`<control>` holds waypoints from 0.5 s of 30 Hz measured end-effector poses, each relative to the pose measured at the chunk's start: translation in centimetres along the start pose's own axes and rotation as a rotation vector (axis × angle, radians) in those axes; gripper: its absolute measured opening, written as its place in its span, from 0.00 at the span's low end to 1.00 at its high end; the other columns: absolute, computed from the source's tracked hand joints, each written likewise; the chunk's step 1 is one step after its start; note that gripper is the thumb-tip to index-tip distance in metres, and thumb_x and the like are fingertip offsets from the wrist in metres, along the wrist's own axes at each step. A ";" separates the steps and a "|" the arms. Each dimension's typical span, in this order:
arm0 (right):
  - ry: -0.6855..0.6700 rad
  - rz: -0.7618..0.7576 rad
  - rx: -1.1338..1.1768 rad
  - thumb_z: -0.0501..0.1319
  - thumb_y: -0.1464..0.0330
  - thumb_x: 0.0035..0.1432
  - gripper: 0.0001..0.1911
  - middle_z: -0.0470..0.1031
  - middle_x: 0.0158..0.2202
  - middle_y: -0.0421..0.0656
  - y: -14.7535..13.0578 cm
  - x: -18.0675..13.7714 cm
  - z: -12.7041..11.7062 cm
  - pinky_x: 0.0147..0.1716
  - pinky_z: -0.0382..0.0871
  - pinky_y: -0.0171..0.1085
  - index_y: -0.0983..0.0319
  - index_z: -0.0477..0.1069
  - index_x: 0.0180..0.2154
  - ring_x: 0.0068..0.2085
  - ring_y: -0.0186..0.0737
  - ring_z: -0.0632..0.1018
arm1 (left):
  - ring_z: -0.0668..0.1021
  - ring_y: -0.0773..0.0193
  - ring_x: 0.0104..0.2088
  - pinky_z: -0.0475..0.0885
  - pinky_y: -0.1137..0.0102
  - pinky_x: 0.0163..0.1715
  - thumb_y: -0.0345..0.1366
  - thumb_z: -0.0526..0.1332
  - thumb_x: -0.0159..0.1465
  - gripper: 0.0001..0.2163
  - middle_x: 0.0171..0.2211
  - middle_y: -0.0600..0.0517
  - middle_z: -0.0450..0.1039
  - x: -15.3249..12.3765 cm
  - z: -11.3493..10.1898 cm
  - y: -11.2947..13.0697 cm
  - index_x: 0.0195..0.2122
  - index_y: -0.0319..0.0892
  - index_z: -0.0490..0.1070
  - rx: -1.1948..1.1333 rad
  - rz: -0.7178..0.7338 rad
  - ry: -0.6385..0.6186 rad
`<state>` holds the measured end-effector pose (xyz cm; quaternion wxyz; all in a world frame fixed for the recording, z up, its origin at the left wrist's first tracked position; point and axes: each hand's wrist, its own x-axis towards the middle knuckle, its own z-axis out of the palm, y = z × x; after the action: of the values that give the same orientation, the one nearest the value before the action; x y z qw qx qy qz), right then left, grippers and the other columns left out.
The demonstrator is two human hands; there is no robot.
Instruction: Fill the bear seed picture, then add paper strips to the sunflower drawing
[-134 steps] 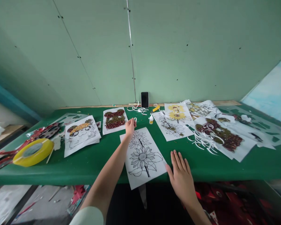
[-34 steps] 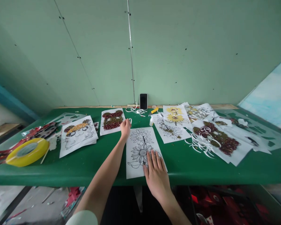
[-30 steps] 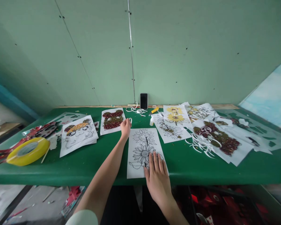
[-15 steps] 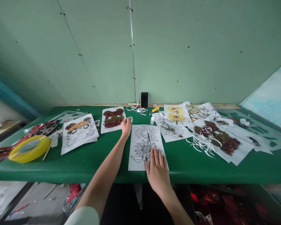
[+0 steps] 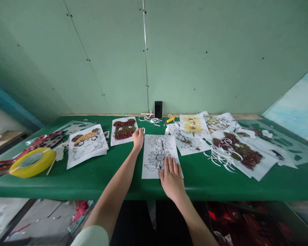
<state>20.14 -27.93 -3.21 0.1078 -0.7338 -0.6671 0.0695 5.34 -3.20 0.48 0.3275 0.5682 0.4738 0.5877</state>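
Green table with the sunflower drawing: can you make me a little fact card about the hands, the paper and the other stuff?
Left hand: seems to pinch a small curved white strip
Right hand: flat on a white paper sheet with black-outlined sunflowers
Green table, left side: yellow ring-shaped roll
Table, right side: heap of curly white strips
Table, back: black-screened phone with a white frame, upright

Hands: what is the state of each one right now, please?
Left hand: closed, holding a white strip.
Right hand: open, palm down on the flower sheet.
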 end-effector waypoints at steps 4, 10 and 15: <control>-0.012 0.001 0.012 0.42 0.49 0.78 0.41 0.40 0.81 0.48 0.2 0.1 -0.6 0.78 0.46 0.59 0.67 0.44 0.80 0.81 0.57 0.46 | 0.66 0.65 0.23 0.62 0.69 0.29 0.47 0.55 0.74 0.24 0.19 0.54 0.63 0.0 0.0 0.0 0.20 0.45 0.61 -0.011 -0.007 -0.001; -0.034 0.009 0.036 0.45 0.49 0.77 0.41 0.46 0.81 0.50 0.2 -2.3 -1.1 0.74 0.54 0.64 0.63 0.50 0.80 0.80 0.63 0.53 | 0.65 0.65 0.22 0.61 0.69 0.29 0.49 0.55 0.74 0.25 0.18 0.54 0.62 0.2 0.0 -0.1 0.19 0.46 0.60 -0.005 -0.008 0.018; 0.021 0.062 0.047 0.46 0.46 0.77 0.37 0.55 0.79 0.53 0.7 -3.4 -2.9 0.67 0.59 0.72 0.58 0.61 0.76 0.76 0.69 0.59 | 0.66 0.65 0.22 0.62 0.68 0.28 0.48 0.55 0.75 0.25 0.18 0.54 0.62 0.4 0.3 -0.3 0.19 0.46 0.60 -0.027 -0.013 0.013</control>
<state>21.18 -31.53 -0.69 0.1298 -0.7521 -0.6411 0.0808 5.52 -2.66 0.29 0.3362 0.5567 0.4715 0.5955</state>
